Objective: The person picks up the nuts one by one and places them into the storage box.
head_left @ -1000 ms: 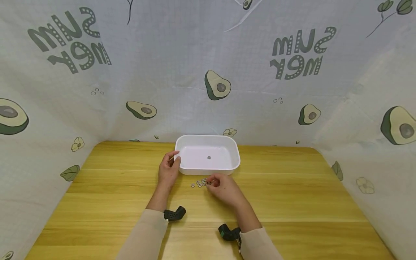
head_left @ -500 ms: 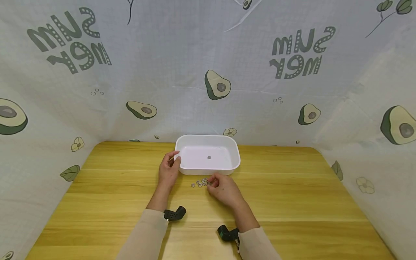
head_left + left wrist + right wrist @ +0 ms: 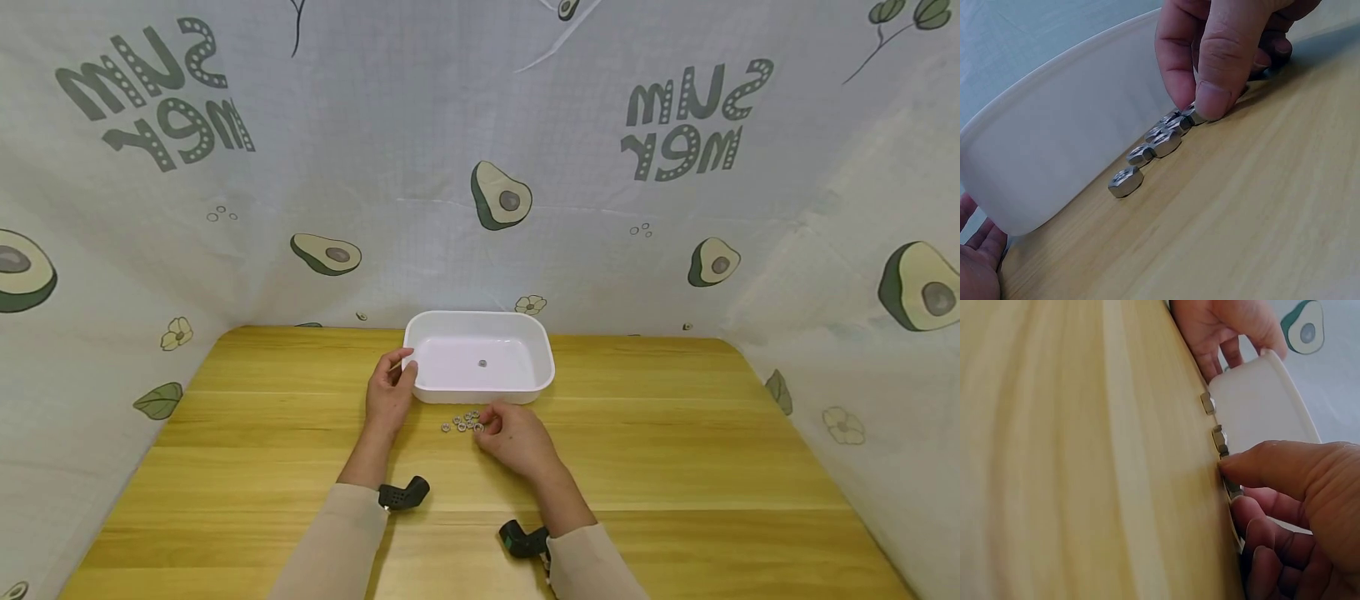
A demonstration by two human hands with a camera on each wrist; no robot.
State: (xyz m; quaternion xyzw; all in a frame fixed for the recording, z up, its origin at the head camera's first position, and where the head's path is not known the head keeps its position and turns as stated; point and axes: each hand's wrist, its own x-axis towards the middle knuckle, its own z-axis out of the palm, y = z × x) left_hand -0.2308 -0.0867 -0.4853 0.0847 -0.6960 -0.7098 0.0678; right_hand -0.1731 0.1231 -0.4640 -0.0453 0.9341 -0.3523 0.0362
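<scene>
My left hand (image 3: 388,398) holds the left end of a white rectangular tray (image 3: 476,397), thumb at the rim. Just in front of that tray, several silver hex nuts (image 3: 1125,181) lie in a loose cluster on the wooden table. At the cluster's right end, my right hand (image 3: 517,437) pinches one hex nut (image 3: 1192,114) between thumb and forefinger, low over the tabletop. The right wrist view shows its thumb (image 3: 1266,464) hiding part of the cluster. A single hex nut (image 3: 482,363) lies on the tray's floor.
The wooden table (image 3: 675,467) reaches back to a hanging white cloth (image 3: 420,150) printed with avocados, which also closes off both sides. A black wrist camera (image 3: 405,493) sits on the left wrist, and another black camera (image 3: 522,540) on the right.
The right hand's fingertips and the pinched nut have shifted very slightly toward me and left. The left hand and the tray stay in place.
</scene>
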